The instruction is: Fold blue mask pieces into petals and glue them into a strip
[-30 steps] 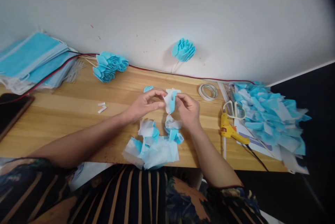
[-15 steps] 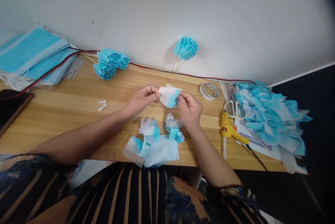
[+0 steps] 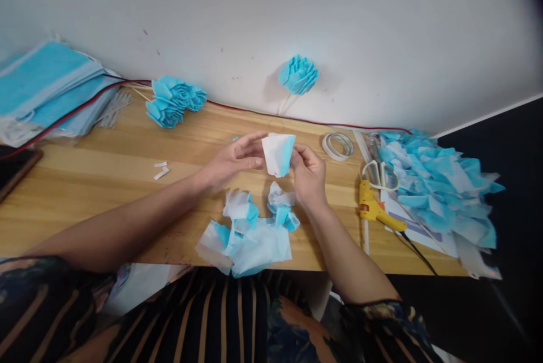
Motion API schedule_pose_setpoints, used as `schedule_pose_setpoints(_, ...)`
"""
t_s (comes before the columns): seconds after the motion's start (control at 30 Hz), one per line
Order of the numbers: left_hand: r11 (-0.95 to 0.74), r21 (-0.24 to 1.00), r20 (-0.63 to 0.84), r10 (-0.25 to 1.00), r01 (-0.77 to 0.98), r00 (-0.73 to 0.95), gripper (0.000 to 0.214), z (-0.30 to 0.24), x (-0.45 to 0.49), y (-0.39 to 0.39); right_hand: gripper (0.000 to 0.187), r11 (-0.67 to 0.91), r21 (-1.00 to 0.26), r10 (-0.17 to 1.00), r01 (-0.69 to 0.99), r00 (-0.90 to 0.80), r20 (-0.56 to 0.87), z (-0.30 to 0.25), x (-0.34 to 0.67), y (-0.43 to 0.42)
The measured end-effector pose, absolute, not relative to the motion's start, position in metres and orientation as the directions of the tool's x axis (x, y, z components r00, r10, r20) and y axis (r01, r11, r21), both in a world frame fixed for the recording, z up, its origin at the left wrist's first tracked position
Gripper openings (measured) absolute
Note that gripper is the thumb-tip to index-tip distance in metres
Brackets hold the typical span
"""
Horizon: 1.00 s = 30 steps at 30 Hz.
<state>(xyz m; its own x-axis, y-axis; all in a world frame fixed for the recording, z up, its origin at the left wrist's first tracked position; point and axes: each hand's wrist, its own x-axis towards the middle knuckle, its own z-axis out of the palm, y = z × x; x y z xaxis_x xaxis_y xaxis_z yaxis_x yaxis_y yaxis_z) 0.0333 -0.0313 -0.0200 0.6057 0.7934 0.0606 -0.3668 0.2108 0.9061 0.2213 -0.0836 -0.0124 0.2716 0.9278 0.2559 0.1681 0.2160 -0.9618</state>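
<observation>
A piece of white and blue mask fabric (image 3: 277, 155) is up above the middle of the wooden table. My right hand (image 3: 309, 175) pinches its right edge between thumb and fingers. Just left of the fabric is my left hand (image 3: 237, 158), fingers apart, with a small gap to the cloth. Below both hands, crumpled fabric pieces (image 3: 259, 245) in white and blue lie near the table's front edge. A blue fabric flower (image 3: 298, 75) on a thin stick leans against the wall behind.
On the right are a yellow glue gun (image 3: 375, 208), white-handled scissors (image 3: 380, 175), a roll of tape (image 3: 337, 146) and a heap of fabric pieces (image 3: 441, 182). Leftward lie blue flowers (image 3: 173, 100), stacked face masks (image 3: 51, 83), a phone (image 3: 14, 171) and small white strips (image 3: 160, 170).
My left hand has let go of the fabric and moved slightly away. The fabric now hangs more upright from my right hand. The whole view has shifted a little.
</observation>
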Motion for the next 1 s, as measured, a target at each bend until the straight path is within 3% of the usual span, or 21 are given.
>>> schedule_pose_setpoints(0.3, 0.218, 0.904, 0.016, 0.842, -0.368, 0.539, 0.046, -0.023, 0.04, -0.035, 0.019, 0.253, -0.925, 0.927, 0.285, 0.203, 0.316, -0.02, 0.216, -0.083)
schedule_pose_setpoints(0.67, 0.171, 0.915, 0.011, 0.894, -0.365, 0.447, 0.038, -0.017, 0.037, -0.032, 0.026, 0.237, -0.881, 0.888, 0.41, 0.276, 0.368, -0.021, 0.226, -0.074)
schedule_pose_setpoints(0.83, 0.208, 0.885, -0.026, 0.916, -0.418, 0.401, 0.053, -0.015, 0.038, -0.032, 0.027, 0.273, -0.853, 0.891, 0.446, 0.216, 0.398, -0.022, 0.225, -0.076)
schedule_pose_setpoints(1.0, 0.232, 0.872, 0.004, 0.878, -0.432, 0.479, 0.071, -0.016, 0.038, -0.035, 0.026, 0.295, -0.85, 0.884, 0.437, 0.213, 0.416, -0.019, 0.223, -0.077)
